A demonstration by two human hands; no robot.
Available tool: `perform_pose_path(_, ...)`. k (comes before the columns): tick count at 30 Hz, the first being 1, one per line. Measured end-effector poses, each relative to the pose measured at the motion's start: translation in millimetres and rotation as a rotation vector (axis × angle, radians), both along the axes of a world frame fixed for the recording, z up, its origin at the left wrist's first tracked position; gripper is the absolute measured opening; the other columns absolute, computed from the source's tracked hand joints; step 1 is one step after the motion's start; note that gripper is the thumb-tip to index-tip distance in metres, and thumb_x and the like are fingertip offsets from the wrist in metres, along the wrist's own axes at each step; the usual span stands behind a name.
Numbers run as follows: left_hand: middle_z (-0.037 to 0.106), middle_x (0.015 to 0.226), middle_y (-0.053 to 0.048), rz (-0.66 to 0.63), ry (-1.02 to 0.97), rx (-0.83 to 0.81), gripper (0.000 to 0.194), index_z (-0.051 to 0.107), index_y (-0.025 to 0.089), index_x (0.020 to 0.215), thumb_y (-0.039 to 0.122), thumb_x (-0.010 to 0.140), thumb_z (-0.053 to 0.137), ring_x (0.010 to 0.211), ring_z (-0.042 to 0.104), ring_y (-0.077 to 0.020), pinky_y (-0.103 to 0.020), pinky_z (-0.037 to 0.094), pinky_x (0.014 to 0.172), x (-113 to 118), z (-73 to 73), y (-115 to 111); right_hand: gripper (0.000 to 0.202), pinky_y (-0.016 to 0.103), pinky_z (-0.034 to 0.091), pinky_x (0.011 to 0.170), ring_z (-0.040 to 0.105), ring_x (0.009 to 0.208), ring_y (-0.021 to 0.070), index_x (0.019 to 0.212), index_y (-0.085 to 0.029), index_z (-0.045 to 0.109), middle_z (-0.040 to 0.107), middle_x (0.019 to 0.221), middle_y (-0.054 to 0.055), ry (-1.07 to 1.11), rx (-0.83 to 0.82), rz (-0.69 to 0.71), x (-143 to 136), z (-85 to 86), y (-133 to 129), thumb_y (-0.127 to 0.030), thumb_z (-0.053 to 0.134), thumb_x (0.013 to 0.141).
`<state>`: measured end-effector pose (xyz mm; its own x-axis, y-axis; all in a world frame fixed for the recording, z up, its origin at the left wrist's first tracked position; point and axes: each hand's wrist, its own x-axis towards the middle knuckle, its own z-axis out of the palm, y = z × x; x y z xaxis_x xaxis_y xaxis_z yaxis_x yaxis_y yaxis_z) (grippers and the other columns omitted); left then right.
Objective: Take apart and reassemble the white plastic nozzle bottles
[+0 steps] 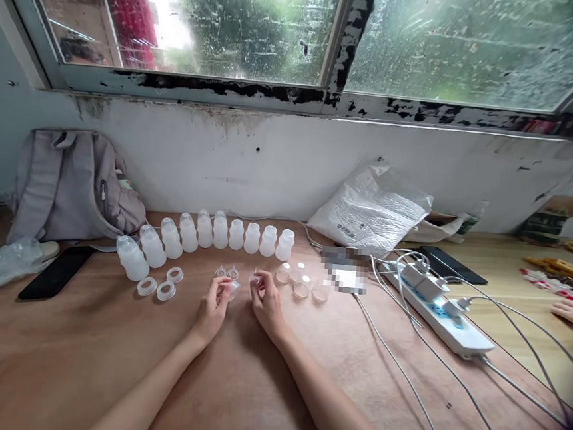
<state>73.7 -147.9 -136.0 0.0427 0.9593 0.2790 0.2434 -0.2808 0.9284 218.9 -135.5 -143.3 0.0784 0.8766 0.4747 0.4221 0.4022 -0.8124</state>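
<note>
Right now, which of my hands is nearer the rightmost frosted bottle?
Right. Your right hand is in front of the bottle, slightly left; your left hand is also in front, but farther left.

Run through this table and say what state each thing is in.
Taller bottles, upright, clear tops on
Shorter bottles, upright, no tops
White rings, lying flat, off the bottles
Clear round pieces, lying loose
Power strip, plugs inserted
Backpack, upright, zip unclear
Black slab by the backpack, lying flat
Silvery bag, propped against the wall
Left hand, pinching a small clear piece
Right hand, pinching another clear piece, partly hidden
</note>
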Motion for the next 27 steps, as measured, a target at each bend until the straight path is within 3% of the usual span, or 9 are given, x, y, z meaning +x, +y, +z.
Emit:
perform_pose_path(3, 0.061, 0.093, -0.006, -0.037, -0.260, -0.187, 0.030, 0.049, 0.020, 0.098, 0.044, 0.081, 0.041, 0.082, 0.059, -0.0160, -0.027, 0.048, 0.066, 6.9, 1.4, -3.4, 0.010, 0.025, 0.039, 0.060, 0.049, 0.062, 0.0136, 0.091, -0.024, 0.044, 0.052, 0.072, 0.000, 0.088, -0.010, 0.077, -9.0, 1.0, -10.9, -0.023, 0.043, 0.080)
perform_pose_path(6, 0.061, 0.094, -0.006, -0.083, -0.490, -0.332, 0.031, 0.052, 0.019, 0.094, 0.045, 0.079, 0.046, 0.088, 0.058, -0.0175, -0.025, 0.047, 0.068, 11.9, 3.5, -8.5, 0.006, 0.024, 0.037, 0.058, 0.047, 0.060, 0.0128, 0.085, -0.021, 0.041, 0.050, 0.072, 0.000, 0.032, 0.021, 0.166, -16.3, 0.1, -19.4, -0.020, 0.042, 0.079)
perform_pose_path(11, 0.060, 0.092, -0.005, -0.029, -0.709, -0.465, 0.029, 0.054, 0.018, 0.091, 0.043, 0.074, 0.053, 0.086, 0.057, -0.0166, -0.023, 0.046, 0.066, 12.1, 6.1, -11.3, 0.008, 0.022, 0.035, 0.053, 0.044, 0.054, 0.0111, 0.080, -0.021, 0.037, 0.045, 0.065, -0.002, 0.006, 0.054, 0.123, -15.2, 1.8, -23.6, -0.014, 0.038, 0.077)
perform_pose_path(17, 0.060, 0.096, -0.005, -0.049, -0.650, -0.534, 0.030, 0.054, 0.018, 0.096, 0.041, 0.077, 0.051, 0.091, 0.056, -0.0170, -0.024, 0.045, 0.074, 12.2, 9.2, -10.8, 0.011, 0.022, 0.036, 0.054, 0.046, 0.054, 0.0107, 0.084, -0.021, 0.038, 0.049, 0.065, -0.003, -0.044, -0.046, 0.231, -17.5, 2.2, -22.8, -0.014, 0.040, 0.077)
perform_pose_path(22, 0.058, 0.104, -0.007, -0.079, -0.493, -0.496, 0.033, 0.051, 0.019, 0.099, 0.044, 0.078, 0.049, 0.094, 0.056, -0.0210, -0.028, 0.048, 0.073, 14.9, 5.2, -9.7, 0.012, 0.021, 0.032, 0.047, 0.038, 0.047, 0.0102, 0.087, -0.021, 0.037, 0.038, 0.054, -0.007, 0.073, -0.213, 0.067, -19.9, 2.0, -11.1, -0.018, 0.043, 0.077)
perform_pose_path(27, 0.056, 0.110, -0.009, -0.079, -0.447, -0.496, 0.036, 0.049, 0.018, 0.104, 0.044, 0.079, 0.047, 0.097, 0.055, -0.0222, -0.029, 0.049, 0.074, 15.4, 0.8, -8.3, 0.019, 0.022, 0.034, 0.050, 0.040, 0.051, 0.0108, 0.090, -0.018, 0.041, 0.041, 0.058, -0.006, 0.080, -0.313, 0.054, -17.9, 7.9, -4.3, -0.019, 0.048, 0.073)
